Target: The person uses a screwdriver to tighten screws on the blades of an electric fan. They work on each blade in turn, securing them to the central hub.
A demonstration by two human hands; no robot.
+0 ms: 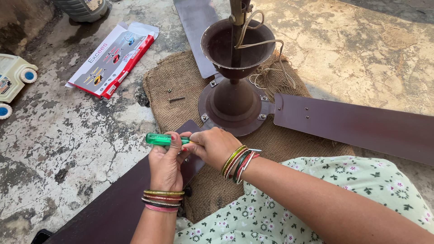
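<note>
Gripping a green-handled screwdriver (163, 139), both hands, left (166, 166) and right (216, 145), close together on it at six o'clock of the fan motor (233, 106); seating its tip on a blade (357, 126) screw likely comes next.

Head view. The left hand (166, 163) gripped the green handle of a screwdriver (162, 139), while the right hand (213, 145) closed on the tool just to the right of the handle. Both wrists wore bangles. Beyond the hands, a brown ceiling fan (234, 97) stood on a burlap sack (174, 86), one blade (357, 126) reaching right, another lying under the hands. Small screws (176, 99) lay on the sack. A printed carton (113, 58) lay far left; a toy car (12, 79) sat at the left edge.
</note>
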